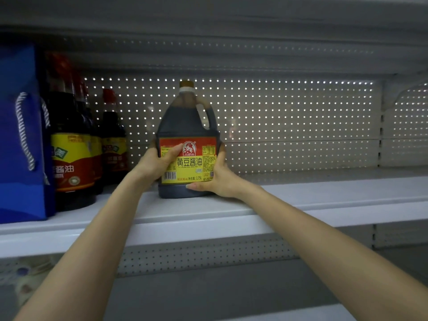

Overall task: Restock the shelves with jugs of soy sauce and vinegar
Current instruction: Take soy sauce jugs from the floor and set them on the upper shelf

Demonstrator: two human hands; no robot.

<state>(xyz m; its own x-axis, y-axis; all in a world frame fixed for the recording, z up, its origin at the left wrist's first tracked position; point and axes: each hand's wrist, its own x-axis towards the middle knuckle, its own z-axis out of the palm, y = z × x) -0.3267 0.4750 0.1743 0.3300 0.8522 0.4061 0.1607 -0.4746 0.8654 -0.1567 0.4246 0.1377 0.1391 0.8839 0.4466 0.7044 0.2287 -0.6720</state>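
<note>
left hand (157,163), right hand (220,179): fingers curled round jug (187,126) | bottles (71,140), probably soy, blue bag (18,140) leftward

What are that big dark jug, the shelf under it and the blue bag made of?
The jug looks like glossy clear plastic: moulded handle, dark liquid showing through. The shelf is likely painted metal, smooth white, with a perforated back. The blue bag seems coated paper, with twisted cord handles.
</note>
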